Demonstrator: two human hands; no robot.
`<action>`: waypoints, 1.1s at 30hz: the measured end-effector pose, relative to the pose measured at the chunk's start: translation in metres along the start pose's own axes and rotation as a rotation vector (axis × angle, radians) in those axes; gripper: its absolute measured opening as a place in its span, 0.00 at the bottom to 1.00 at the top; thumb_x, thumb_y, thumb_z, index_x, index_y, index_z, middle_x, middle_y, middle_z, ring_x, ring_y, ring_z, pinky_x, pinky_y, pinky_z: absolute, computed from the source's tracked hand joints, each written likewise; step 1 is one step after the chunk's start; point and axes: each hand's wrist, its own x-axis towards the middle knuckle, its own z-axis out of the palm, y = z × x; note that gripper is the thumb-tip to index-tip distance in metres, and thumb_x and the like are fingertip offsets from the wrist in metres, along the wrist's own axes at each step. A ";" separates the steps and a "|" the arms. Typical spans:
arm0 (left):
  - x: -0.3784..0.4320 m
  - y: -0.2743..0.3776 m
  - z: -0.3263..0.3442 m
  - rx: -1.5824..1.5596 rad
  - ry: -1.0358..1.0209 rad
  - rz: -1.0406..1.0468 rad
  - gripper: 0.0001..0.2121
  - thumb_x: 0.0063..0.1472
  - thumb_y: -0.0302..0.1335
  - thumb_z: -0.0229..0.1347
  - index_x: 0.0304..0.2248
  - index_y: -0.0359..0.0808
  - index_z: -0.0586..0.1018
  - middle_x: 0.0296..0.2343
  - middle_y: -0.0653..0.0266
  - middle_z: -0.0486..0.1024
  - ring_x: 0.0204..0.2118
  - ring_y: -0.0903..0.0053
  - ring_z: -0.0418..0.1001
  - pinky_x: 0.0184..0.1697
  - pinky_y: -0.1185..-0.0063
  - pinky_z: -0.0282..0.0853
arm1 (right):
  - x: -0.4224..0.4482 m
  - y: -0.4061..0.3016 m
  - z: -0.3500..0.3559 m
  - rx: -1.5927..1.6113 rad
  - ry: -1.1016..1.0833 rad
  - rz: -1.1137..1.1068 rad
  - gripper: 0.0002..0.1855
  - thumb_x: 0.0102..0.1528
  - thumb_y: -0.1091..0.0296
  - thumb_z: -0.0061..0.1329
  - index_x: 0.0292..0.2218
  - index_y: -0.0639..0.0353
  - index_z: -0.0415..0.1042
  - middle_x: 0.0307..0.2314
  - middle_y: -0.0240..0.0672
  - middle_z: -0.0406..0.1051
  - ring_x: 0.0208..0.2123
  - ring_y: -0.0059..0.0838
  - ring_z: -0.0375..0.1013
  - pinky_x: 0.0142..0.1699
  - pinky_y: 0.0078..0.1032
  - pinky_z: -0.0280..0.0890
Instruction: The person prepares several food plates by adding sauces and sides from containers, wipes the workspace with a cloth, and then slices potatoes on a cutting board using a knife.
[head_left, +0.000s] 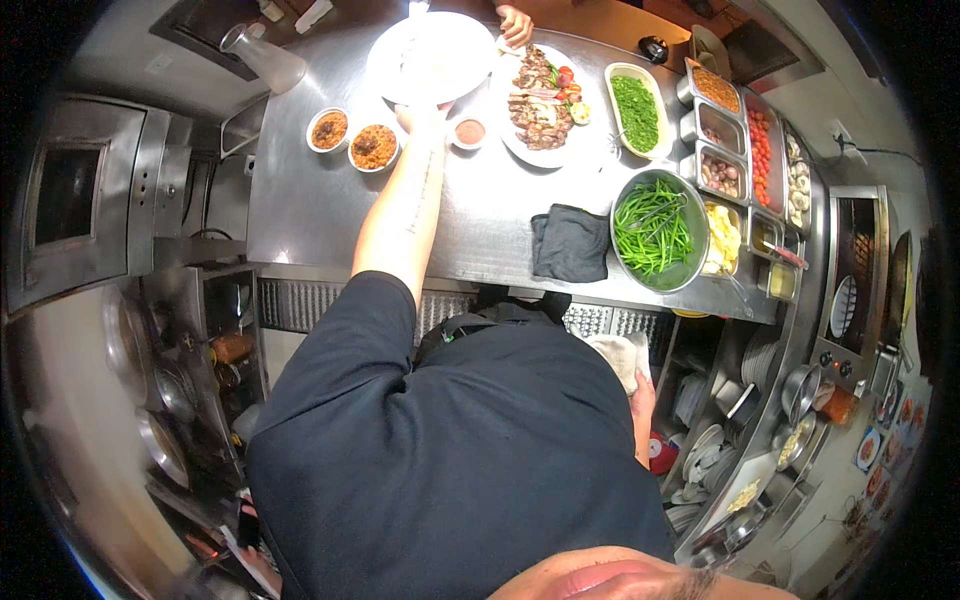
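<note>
My left hand reaches across the steel counter and grips the near rim of a large white plate, washed out by bright light. Low at my right side, my right hand holds a pale folded cloth. Beside the plate lies a white oval platter of sliced grilled meat with tomatoes. A small cup of reddish-brown sauce sits near my left wrist. Left of my forearm stand two white ramekins of orange-brown food, one nearer and one farther.
Another person's hand is at the platter's far end. A dark folded cloth lies near the counter's front edge. To the right are a metal bowl of green beans, a dish of chopped greens and several ingredient pans.
</note>
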 end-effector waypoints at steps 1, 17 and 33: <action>0.001 0.005 0.002 0.006 0.006 0.038 0.20 0.71 0.33 0.49 0.59 0.37 0.65 0.55 0.53 0.70 0.56 0.54 0.70 0.55 0.50 0.71 | -0.007 0.001 0.004 0.009 0.004 0.000 0.20 0.63 0.73 0.49 0.55 0.66 0.69 0.47 0.44 0.76 0.47 0.42 0.79 0.53 0.42 0.74; -0.117 0.129 -0.098 0.147 -0.407 0.010 0.17 0.73 0.28 0.46 0.55 0.27 0.71 0.50 0.54 0.76 0.50 0.64 0.78 0.54 0.67 0.75 | -0.039 -0.102 0.105 -1.060 -0.503 -0.423 0.16 0.55 0.73 0.53 0.46 0.63 0.76 0.37 0.33 0.78 0.38 0.21 0.74 0.47 0.22 0.68; -0.083 0.151 -0.241 0.783 -0.896 -0.725 0.16 0.69 0.31 0.57 0.51 0.30 0.78 0.42 0.63 0.82 0.43 0.79 0.80 0.49 0.76 0.76 | -0.014 -0.096 0.349 -1.058 -0.672 -0.591 0.16 0.53 0.65 0.57 0.41 0.64 0.73 0.32 0.41 0.78 0.36 0.31 0.78 0.46 0.29 0.72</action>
